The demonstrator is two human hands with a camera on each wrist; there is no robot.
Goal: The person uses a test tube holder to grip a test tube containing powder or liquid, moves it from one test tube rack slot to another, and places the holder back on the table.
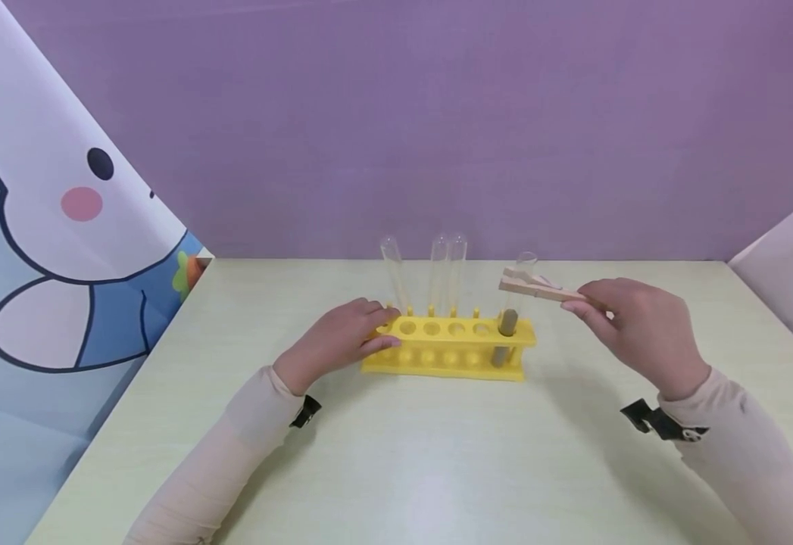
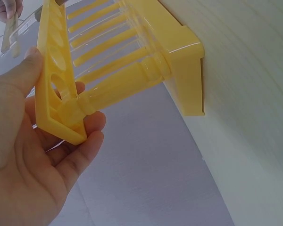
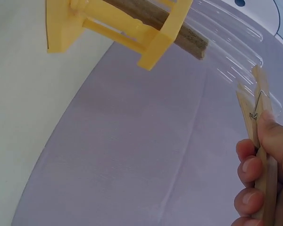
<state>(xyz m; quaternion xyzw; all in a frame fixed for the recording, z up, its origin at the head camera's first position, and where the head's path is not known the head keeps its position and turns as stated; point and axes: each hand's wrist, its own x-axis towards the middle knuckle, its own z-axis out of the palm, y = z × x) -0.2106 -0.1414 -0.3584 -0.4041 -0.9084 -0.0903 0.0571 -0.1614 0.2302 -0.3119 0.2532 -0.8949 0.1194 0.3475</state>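
My left hand (image 1: 344,333) grips the left end of a yellow test tube rack (image 1: 437,371); in the left wrist view the thumb and fingers (image 2: 80,153) wrap its top plate (image 2: 45,89). At the rack's right end stands a clear test tube (image 1: 527,261) with brown material (image 3: 191,40) inside its lower part. My right hand (image 1: 641,325) holds a wooden test tube clamp (image 1: 532,288) by its handle. The clamp's tips are by that tube's upper part; I cannot tell whether they touch the glass.
Behind the rack's front holes, three clear test tubes (image 1: 392,261) stand upside down on yellow pegs (image 1: 476,312), the left one leaning. The pale table (image 1: 423,469) ends at a purple backdrop (image 1: 396,129). A cartoon-printed cloth (image 1: 42,303) hangs at the left.
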